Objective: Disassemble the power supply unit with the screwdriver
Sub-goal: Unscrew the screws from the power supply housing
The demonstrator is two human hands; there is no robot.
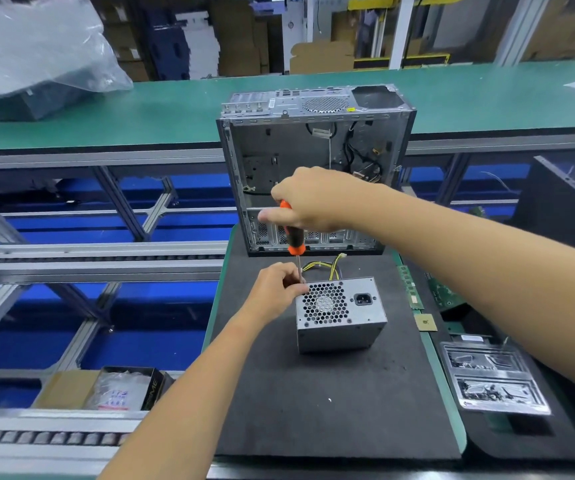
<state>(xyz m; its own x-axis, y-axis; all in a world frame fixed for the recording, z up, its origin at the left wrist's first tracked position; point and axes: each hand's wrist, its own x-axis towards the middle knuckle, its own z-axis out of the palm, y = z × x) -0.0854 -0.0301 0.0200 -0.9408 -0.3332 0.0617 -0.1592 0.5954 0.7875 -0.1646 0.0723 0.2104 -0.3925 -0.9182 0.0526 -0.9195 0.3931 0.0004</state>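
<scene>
Your right hand (310, 199) gripped the orange-and-black screwdriver (293, 237) upright; just below that grip, your left hand (274, 289) pinched its shaft at the grey metal power supply unit's (341, 317) corner.

The right hand (308, 199) reaches in from four o'clock, fingers curled in a grip, thumb extended toward nine o'clock. The left hand (274, 289), entering from seven o'clock, pinches with curled fingertips directly below it.
</scene>
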